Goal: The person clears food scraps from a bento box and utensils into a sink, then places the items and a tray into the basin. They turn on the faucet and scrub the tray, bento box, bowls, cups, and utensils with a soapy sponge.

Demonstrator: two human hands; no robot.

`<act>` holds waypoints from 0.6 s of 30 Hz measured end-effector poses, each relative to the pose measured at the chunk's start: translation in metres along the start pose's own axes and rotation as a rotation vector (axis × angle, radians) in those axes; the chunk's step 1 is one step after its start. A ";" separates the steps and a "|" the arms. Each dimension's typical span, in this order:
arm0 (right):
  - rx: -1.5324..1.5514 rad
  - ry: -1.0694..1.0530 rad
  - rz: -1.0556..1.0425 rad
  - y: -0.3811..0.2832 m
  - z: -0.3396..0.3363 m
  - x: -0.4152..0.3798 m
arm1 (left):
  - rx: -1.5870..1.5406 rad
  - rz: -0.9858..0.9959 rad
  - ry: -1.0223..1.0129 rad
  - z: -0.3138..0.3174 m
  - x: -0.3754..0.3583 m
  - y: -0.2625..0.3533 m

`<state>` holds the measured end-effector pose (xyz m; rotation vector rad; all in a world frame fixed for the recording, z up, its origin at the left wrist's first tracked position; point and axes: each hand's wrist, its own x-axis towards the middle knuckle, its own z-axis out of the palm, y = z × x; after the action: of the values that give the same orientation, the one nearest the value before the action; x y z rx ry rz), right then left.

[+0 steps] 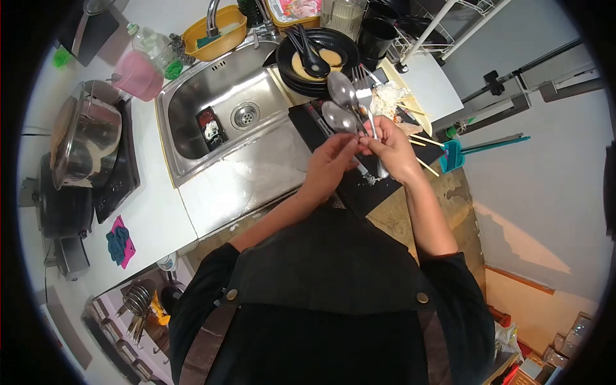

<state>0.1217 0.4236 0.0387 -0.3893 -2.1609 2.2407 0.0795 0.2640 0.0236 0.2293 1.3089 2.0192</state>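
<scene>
My right hand [393, 149] is closed around the handles of a fork [363, 96] and a large spoon [342, 90], their heads pointing away from me. A second spoon [339, 119] lies just below them, its bowl near my left fingertips. My left hand [330, 165] pinches at the handles where both hands meet; which handle it grips is partly hidden. Beneath the hands is a black tray [362, 196] with more cutlery on it. Food scraps [389, 99] and several chopsticks [423, 141] lie beside it on the right.
To the left is a steel sink [186, 138] with a small dark dish [210, 128] inside. Stacked black plates [350, 54] with black spoons stand behind the hands. A lidded pot [96, 138] sits at far left. A teal dustpan [453, 156] is at right.
</scene>
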 end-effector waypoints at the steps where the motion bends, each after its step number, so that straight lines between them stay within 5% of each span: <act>1: -0.020 0.036 -0.028 -0.001 0.007 0.001 | -0.138 -0.036 -0.005 0.002 0.004 0.000; 6: -0.250 0.122 -0.040 -0.011 0.030 -0.004 | -0.520 -0.099 0.021 -0.007 0.021 -0.013; 10: -0.075 0.305 -0.191 -0.007 0.028 -0.009 | -0.616 -0.068 0.059 -0.005 0.021 -0.011; 13: -0.278 0.258 -0.004 -0.029 0.020 -0.021 | -0.682 -0.096 0.139 0.002 0.021 -0.005; 16: -0.468 0.178 -0.191 -0.013 0.021 -0.021 | -0.697 -0.168 0.167 0.010 0.025 -0.005; 18: -0.337 0.228 -0.091 -0.017 0.026 -0.027 | -0.651 -0.168 0.157 0.013 0.030 -0.009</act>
<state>0.1404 0.3938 0.0608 -0.5096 -2.3733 1.6915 0.0684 0.2950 0.0161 -0.3337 0.6666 2.2253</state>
